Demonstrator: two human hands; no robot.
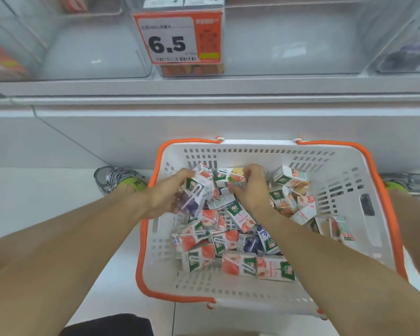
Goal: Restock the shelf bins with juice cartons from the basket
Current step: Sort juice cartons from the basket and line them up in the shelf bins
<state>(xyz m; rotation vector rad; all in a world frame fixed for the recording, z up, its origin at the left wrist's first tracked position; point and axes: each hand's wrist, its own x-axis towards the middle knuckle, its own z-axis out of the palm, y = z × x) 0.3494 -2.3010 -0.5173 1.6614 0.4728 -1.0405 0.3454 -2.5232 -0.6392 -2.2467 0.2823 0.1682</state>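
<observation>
A white basket [264,294] with orange handles sits on the floor below the shelf, holding several small juice cartons [238,253] in a loose pile. My left hand [166,196] grips a purple grape carton [195,198] over the basket's far left part. My right hand [250,187] reaches into the far middle of the pile and pinches a peach-coloured carton [229,178]. Clear shelf bins [92,57] stand on the shelf above; the wide ones look mostly bare.
An orange price tag reading 6.5 [177,37] hangs on a narrow bin with cartons inside. The white shelf ledge [204,93] runs across above the basket. My two shoes, one [121,179] left and one [407,184] right, flank the basket on the white floor.
</observation>
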